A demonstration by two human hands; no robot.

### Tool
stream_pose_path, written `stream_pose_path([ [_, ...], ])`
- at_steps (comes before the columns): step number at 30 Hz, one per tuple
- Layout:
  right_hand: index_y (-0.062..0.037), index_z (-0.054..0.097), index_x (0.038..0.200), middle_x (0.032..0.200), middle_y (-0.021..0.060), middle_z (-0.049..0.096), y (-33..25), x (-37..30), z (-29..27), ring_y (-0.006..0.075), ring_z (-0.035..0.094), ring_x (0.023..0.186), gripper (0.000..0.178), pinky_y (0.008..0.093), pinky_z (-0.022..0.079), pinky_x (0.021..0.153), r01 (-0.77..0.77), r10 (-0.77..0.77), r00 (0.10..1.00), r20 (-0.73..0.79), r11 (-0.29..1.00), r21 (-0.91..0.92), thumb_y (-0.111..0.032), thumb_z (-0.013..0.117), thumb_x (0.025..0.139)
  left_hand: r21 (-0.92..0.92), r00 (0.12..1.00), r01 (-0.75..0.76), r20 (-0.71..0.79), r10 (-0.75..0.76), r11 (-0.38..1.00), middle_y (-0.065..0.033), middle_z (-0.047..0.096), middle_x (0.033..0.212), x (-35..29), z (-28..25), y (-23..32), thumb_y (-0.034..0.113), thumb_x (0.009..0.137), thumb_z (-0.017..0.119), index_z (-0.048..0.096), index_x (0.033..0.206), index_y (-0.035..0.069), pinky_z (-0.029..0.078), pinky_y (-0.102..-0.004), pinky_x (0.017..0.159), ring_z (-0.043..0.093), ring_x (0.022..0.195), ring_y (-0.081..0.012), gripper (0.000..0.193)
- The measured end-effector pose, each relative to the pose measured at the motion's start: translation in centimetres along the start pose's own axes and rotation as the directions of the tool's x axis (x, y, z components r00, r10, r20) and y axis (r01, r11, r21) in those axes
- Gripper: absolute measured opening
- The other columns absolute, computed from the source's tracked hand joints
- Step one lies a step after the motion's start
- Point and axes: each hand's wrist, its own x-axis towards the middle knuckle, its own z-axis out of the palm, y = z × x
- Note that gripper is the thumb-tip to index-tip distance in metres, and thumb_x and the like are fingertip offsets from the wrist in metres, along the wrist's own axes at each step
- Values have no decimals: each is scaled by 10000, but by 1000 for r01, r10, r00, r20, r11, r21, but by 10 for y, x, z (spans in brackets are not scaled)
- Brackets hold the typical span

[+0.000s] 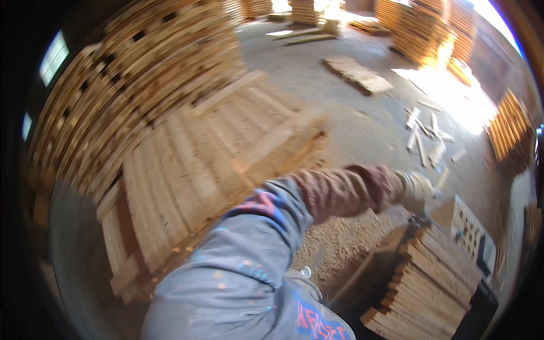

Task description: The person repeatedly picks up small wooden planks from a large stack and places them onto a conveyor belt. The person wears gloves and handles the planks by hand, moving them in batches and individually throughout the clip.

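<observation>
My left arm, in a grey sleeve with a brownish cuff cover, stretches across to the right. At its end is my left hand (416,194) in a pale glove, above the far corner of a stack of wooden boards (428,283). Its fingers are blurred, so whether they grip anything does not show. Beside the hand stands a light metal box with rows of dark holes or buttons (467,229). My right hand is out of view.
A wide slatted wooden pallet (181,170) lies at left, before tall pallet stacks (170,51). Sawdust (340,243) covers the floor beneath my arm. Loose wood offcuts (422,130) and a flat slatted panel (357,75) lie farther off. More wood stacks (425,31) stand at the back.
</observation>
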Motion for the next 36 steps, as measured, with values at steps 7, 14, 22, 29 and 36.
stream_pose_path([
  [7,26,504,1417,1227,106,636,-366,-2,100,186,618,991,561,327,522,870,-35,-788,565,246,275,961,-180,735,950,-64,545,660,-645,-536,749,-280,572,1413,-421,-29,-94,394,941,691,486,1464,-41,439,-415,1125,549,1334,-367,710],
  [14,50,465,1482,1436,258,580,-630,-389,25,307,598,1278,781,373,473,1060,66,-852,-515,-92,-147,987,-393,781,921,-893,-605,446,-245,-757,-67,-241,547,1438,-751,192,-16,490,915,730,279,1582,-5,456,-421,1088,549,1328,-340,945],
  [22,4,637,1253,1058,29,712,-680,-456,40,134,641,883,461,287,529,785,-121,-820,-531,214,323,939,-363,696,980,-840,-508,-191,-358,-784,508,-87,737,1126,-737,189,12,247,995,703,671,1238,7,554,-282,886,691,1055,-181,344],
  [29,-106,677,1229,1052,-4,715,-664,-489,6,137,669,900,436,307,553,756,56,-578,-773,262,350,935,-424,735,936,-866,-455,-188,-342,-822,464,-83,655,1364,-697,208,-34,324,1069,539,655,1325,19,403,-329,1165,574,1303,-183,415],
  [36,30,608,1291,1209,122,718,-693,-482,94,204,685,1138,341,379,543,1028,-532,-604,-787,-124,563,633,-206,595,1045,-917,-344,-101,-331,-879,385,-66,656,1356,-702,185,-21,354,1057,554,624,1365,23,398,-307,1165,571,1296,-164,457],
])
